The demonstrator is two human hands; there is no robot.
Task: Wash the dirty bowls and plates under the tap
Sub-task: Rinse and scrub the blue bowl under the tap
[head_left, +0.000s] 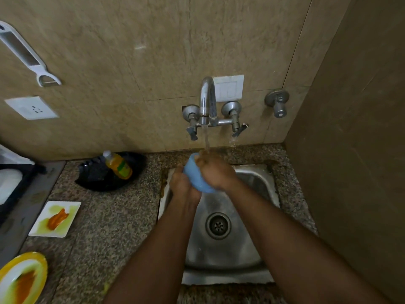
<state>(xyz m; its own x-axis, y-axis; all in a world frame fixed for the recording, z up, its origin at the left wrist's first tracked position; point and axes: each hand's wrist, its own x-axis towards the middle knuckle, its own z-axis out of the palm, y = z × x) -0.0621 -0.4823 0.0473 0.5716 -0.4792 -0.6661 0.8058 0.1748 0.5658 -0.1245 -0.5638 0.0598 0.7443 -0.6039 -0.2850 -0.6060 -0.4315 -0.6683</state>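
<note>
A light blue bowl (195, 177) is held over the steel sink (258, 183), tipped on its side under the running tap (207, 102). My left hand (183, 186) cups it from below on the left. My right hand (215, 170) wraps over its rim, fingers inside, with the water stream landing on them. On the counter at left lie a square white plate (43, 227) smeared with orange and green sauce, and a yellow-rimmed plate (40, 262) with orange residue at the bottom left corner.
A black tray (96, 178) holds a bottle of orange dish liquid (119, 164) left of the sink. The granite counter (109, 227) runs to a wall on the right. A socket (32, 107), a hanging peeler (24, 53) and a spare valve (277, 102) are on the tiled wall.
</note>
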